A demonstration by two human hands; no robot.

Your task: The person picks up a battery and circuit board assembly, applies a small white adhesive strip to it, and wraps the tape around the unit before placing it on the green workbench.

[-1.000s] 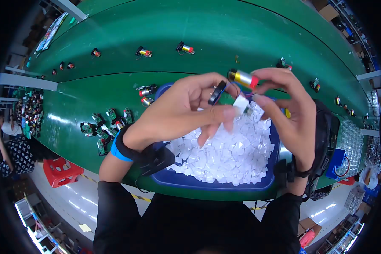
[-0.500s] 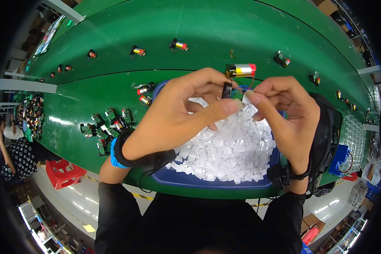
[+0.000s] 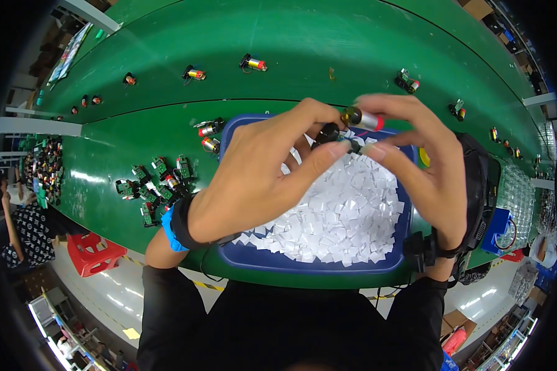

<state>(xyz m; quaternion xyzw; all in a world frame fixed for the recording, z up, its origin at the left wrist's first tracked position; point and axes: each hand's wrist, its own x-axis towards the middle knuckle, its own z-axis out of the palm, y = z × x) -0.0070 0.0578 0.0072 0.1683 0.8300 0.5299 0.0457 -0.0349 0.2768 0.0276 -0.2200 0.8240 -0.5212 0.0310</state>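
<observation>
Above a blue tray (image 3: 303, 266) heaped with white paper-like squares (image 3: 328, 216), both my hands are on one small wired assembly. My left hand (image 3: 260, 170) is closed, pinching its round black part (image 3: 328, 132) and dark small board end between thumb and fingers. The cylindrical battery (image 3: 364, 118), silver with a red end and a dark amber end, tilts just above. My right hand (image 3: 427, 164) curls around it from the right: its slightly blurred forefinger lies along the battery, the thumb tip by the board end. The thin wires are mostly hidden.
Left of the tray lies a cluster of green circuit boards (image 3: 161, 185) with batteries. More battery assemblies (image 3: 254, 63) stand spaced along the far green table (image 3: 315, 37). Right are a black bag-like object (image 3: 476, 191), clear plastic trays (image 3: 517, 198) and a blue box (image 3: 497, 234).
The battery has tipped from level to slanting, its red end lower. My right forefinger has moved up to it, and the white square by my right thumb no longer shows. Far assemblies have shifted left.
</observation>
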